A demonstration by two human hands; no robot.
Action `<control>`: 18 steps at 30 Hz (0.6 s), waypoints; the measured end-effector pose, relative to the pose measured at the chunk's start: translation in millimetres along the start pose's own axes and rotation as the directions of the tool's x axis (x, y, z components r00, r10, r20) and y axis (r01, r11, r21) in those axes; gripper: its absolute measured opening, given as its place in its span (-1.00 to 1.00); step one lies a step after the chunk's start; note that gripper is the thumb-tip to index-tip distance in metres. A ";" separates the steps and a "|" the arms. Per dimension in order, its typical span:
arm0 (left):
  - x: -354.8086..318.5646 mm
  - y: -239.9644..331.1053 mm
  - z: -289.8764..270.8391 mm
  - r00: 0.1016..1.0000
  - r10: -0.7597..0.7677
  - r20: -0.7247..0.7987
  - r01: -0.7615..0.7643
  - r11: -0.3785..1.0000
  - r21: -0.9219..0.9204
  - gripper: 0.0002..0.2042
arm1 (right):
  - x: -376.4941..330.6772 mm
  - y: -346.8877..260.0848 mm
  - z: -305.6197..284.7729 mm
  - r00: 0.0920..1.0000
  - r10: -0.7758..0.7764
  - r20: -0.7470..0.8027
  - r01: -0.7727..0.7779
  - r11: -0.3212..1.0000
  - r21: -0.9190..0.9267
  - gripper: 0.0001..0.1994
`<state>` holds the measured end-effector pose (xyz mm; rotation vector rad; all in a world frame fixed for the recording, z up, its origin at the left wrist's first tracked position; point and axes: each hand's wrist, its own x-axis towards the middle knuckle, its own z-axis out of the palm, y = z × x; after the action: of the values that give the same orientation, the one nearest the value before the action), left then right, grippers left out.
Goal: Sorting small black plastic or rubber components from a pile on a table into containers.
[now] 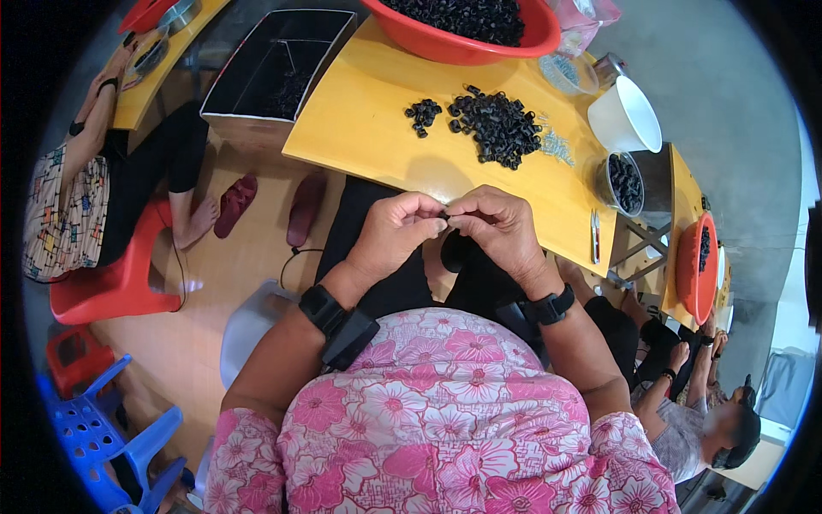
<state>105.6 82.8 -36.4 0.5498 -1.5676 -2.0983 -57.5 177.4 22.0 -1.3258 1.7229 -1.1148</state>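
Left hand (398, 226): pinched, almost no gap, on a small black piece (443, 216);
Right hand (500, 226): pinched likewise on its other side;
Black piece: between fingertips, just off the table's (360, 111) near edge;
Fingertip work: probably mid-handling of one piece; calling next for steady pinching;
Red basin (462, 56): heaped with black parts (462, 19);
Clear tub (606, 190): nearly full of dark parts (626, 182);
Clear dish (586, 80): holding small pale bits (561, 70).

Left hand (387, 233) and right hand (503, 230) pinch a black part (444, 216) by the near edge of the table (351, 120). Mid-table lies a black pile (497, 128); a red basin (467, 54) occupies the table's far side.
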 end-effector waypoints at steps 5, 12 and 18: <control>1.6 2.6 0.9 1.000 -0.019 -0.009 0.018 0.997 -0.078 -0.84 | 26.9 4.8 -1.8 0.984 -0.036 -0.177 0.011 0.990 -0.143 -0.86; 4.3 1.7 -0.4 0.999 -0.035 -0.029 0.034 0.998 -0.060 -0.85 | 79.4 16.8 10.2 0.920 -0.335 -0.206 0.241 0.895 -0.376 -0.83; 3.9 4.3 -2.3 0.998 -0.031 -0.055 0.029 0.999 -0.042 -0.86 | 99.8 15.7 24.6 0.943 -0.262 -0.204 0.134 0.862 -0.488 -0.85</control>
<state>104.3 77.7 -33.1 0.6151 -1.4909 -2.1140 -66.1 77.1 -3.8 -1.7484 2.1922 -1.0616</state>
